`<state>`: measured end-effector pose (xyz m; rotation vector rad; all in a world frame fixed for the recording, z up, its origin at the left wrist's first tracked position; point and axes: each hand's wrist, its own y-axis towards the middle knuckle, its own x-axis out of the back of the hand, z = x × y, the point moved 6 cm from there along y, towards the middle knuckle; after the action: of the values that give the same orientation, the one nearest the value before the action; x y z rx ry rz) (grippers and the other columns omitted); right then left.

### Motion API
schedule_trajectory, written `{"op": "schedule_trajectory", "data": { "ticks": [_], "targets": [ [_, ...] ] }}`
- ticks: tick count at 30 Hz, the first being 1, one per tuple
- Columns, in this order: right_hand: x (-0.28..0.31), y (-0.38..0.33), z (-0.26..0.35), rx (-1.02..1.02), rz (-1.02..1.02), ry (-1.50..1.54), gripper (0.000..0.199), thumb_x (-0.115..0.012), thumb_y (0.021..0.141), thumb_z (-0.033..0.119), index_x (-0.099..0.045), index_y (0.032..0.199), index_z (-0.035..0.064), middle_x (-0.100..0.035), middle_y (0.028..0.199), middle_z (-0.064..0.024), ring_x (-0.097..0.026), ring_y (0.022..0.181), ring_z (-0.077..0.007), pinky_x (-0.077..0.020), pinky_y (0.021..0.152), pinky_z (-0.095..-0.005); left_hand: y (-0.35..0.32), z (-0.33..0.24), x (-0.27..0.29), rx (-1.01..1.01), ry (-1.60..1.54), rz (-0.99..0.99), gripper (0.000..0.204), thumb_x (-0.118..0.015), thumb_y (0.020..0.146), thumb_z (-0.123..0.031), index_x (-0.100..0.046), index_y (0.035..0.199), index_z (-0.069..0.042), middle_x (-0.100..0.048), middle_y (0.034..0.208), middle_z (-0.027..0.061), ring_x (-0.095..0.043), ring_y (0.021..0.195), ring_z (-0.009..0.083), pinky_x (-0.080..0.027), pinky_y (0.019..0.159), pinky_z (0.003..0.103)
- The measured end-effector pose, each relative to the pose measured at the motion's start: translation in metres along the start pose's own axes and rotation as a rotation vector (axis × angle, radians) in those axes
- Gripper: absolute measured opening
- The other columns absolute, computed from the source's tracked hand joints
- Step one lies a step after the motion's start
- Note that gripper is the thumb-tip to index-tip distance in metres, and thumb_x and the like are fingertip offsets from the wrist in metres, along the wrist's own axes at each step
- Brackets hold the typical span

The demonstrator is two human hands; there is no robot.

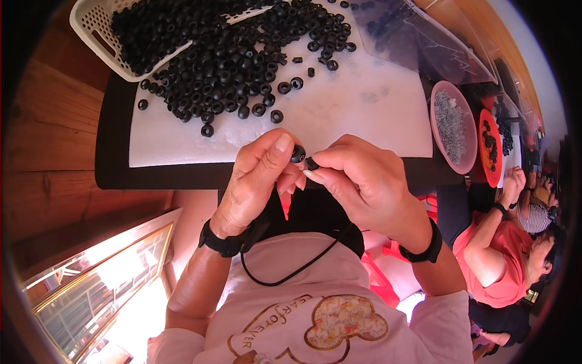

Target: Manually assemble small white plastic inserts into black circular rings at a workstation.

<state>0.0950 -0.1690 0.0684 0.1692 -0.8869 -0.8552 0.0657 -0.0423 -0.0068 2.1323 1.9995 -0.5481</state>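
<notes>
My left hand (260,167) is closed, pinching a small black round part with a hole in its face (297,153) between thumb and fingers. Just beside it, my right hand (367,176) grips a smaller black piece (311,164) with thumb and forefinger. The two pieces are close together over the near edge of the table; whether they touch is hard to make out. Beyond my hands, a large heap of black ring-shaped parts (224,79) spreads over a white sheet (364,133). Part of the heap lies in and around a white perforated basket (91,36).
A clear plastic bin (448,54) stands at the far right. Nearer are a pink bowl of small greyish parts (451,130) and an orange-red dish with black pieces (490,145). A co-worker in a red shirt (497,261) sits to my right. The dark table edge (182,176) runs before me.
</notes>
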Motion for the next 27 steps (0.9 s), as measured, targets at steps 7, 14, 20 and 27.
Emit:
{"op": "schedule_trajectory", "data": {
  "ticks": [7,14,20,27],
  "targets": [
    [0.0,0.0,0.001,0.034,0.021,-0.081,0.017,-0.068,0.079,0.004,-0.052,0.086,0.0047,-0.055,0.072,-0.0084,-0.058,0.055,-0.0253,-0.0442,0.046,-0.0338,-0.001,0.002,-0.003,0.01,0.028,0.014,0.043,-0.041,0.1,-0.042,-0.055,0.092,-0.001,-0.049,0.064,0.0014,-0.05,0.059,0.0095,-0.043,0.052,0.021],
    [0.001,0.001,0.0,0.071,0.028,-0.056,0.018,-0.069,0.076,0.005,-0.052,0.08,0.0043,-0.055,0.071,-0.0083,-0.057,0.054,-0.0252,-0.0438,0.045,-0.0338,-0.001,0.0,-0.003,-0.003,0.08,-0.004,0.045,-0.04,0.1,-0.042,-0.056,0.089,-0.001,-0.051,0.064,0.0021,-0.05,0.059,0.0078,-0.042,0.05,0.021],
    [0.001,0.004,-0.003,0.089,0.044,-0.067,0.018,-0.069,0.076,0.005,-0.051,0.074,0.0051,-0.054,0.069,-0.0062,-0.056,0.053,-0.0235,-0.0431,0.043,-0.0326,0.001,0.002,-0.001,-0.016,0.082,-0.003,0.045,-0.041,0.1,-0.042,-0.055,0.087,-0.001,-0.052,0.065,0.0024,-0.05,0.058,0.0073,-0.042,0.049,0.021],
    [0.001,0.008,-0.001,0.127,0.099,-0.082,0.018,-0.069,0.075,0.007,-0.051,0.073,0.0057,-0.052,0.067,-0.005,-0.054,0.052,-0.0223,-0.0419,0.042,-0.0319,0.001,0.008,0.006,0.008,0.057,0.025,0.042,-0.046,0.098,-0.04,-0.057,0.098,0.0,-0.056,0.083,0.0046,-0.058,0.065,0.0089,-0.048,0.058,0.021]
  ]
}}
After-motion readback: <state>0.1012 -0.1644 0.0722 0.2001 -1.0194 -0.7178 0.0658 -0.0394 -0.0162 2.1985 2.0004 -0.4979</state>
